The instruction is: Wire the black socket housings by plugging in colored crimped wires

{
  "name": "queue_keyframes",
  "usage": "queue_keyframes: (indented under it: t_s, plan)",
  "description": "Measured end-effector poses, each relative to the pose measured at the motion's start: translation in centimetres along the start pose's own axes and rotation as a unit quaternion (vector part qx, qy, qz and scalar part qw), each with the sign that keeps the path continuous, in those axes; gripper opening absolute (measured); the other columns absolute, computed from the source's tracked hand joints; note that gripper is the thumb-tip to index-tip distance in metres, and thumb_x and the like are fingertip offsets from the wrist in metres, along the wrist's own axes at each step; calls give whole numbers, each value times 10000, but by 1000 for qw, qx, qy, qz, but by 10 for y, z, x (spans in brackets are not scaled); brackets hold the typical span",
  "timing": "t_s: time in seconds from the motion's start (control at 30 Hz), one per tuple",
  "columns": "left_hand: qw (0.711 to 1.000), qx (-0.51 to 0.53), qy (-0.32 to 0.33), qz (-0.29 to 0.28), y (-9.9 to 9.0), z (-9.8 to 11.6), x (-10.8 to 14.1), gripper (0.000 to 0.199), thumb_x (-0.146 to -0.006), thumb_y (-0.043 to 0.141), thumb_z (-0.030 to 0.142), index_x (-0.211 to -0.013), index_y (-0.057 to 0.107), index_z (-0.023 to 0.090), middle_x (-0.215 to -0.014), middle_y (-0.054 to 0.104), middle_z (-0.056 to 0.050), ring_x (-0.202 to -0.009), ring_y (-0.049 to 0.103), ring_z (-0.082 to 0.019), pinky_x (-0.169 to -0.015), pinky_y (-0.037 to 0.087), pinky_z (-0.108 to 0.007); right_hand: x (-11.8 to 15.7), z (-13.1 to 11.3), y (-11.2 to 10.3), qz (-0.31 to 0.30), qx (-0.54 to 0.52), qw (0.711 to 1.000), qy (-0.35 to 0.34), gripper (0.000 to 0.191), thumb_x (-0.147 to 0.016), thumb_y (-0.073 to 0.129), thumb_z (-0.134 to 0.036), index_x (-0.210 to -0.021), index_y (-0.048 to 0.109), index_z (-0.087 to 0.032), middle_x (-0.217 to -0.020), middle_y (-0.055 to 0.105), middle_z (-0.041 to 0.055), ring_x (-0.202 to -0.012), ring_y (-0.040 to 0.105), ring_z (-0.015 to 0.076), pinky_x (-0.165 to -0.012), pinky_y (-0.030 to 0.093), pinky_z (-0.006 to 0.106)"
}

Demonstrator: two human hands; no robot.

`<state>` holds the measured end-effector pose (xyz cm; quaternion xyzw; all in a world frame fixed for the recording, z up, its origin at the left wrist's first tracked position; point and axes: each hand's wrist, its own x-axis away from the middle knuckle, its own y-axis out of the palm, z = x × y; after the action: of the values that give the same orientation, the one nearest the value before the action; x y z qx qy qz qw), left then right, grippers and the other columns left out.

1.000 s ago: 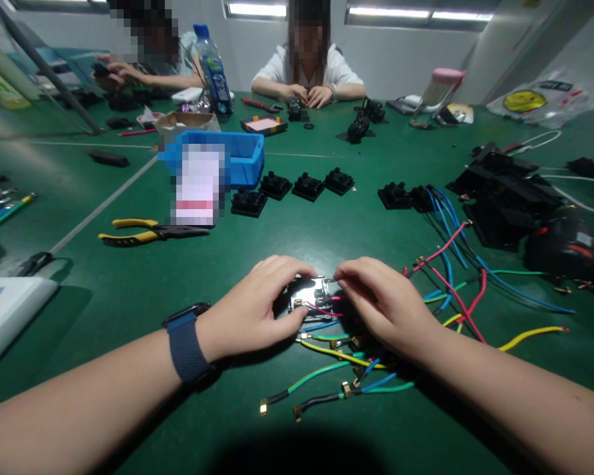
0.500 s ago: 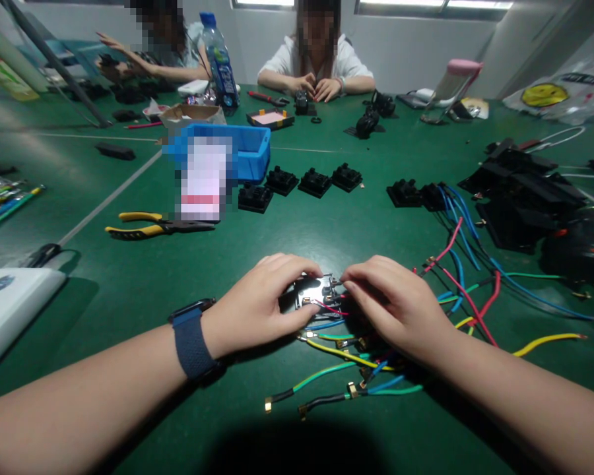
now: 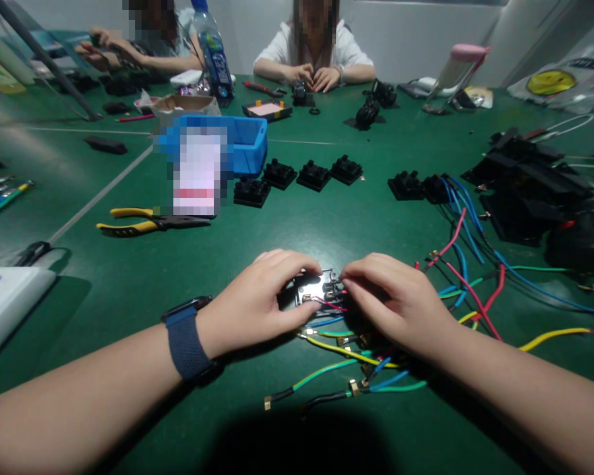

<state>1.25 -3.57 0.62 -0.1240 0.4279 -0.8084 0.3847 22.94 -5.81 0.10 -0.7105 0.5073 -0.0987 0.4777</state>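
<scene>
My left hand (image 3: 262, 300) holds a small square module (image 3: 313, 288) with a shiny pale face and black edges, thumb at its near side and fingers at the far side. At the module's right edge, my right hand (image 3: 393, 300) has thumb and forefinger pinched together; whatever is between them is too small to make out. A thin red wire (image 3: 332, 305) crosses the module's near right corner towards the right hand. Beneath and beside that hand lie several coloured wires with brass terminals, among them a yellow wire (image 3: 346, 351) and a green wire (image 3: 321, 375).
Yellow-handled pliers (image 3: 153, 223) lie left, by a phone (image 3: 195, 175) leaning on a blue bin (image 3: 250, 145). Several black modules (image 3: 313, 174) stand in a row beyond my hands. Black parts (image 3: 517, 178) are heaped at right. Two people sit across the table.
The view has shifted slightly. My hands keep nearly the same hold at the module. Across the table, the left person's hands have drawn closer together.
</scene>
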Motion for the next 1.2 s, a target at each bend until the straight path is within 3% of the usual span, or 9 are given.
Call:
queue_keyframes:
  t_s: [1.2]
  plan:
    - [997, -47, 52, 15, 2, -1, 3, 267, -831, 573, 275, -1080, 545, 182, -1040, 604, -36, -961, 519, -188, -870, 406, -352, 0, -1, 0, -7, 1, 1000, -23, 137, -836, 486, -91, -880, 591, -168, -731, 611, 33, -693, 533, 152, -629, 411, 270]
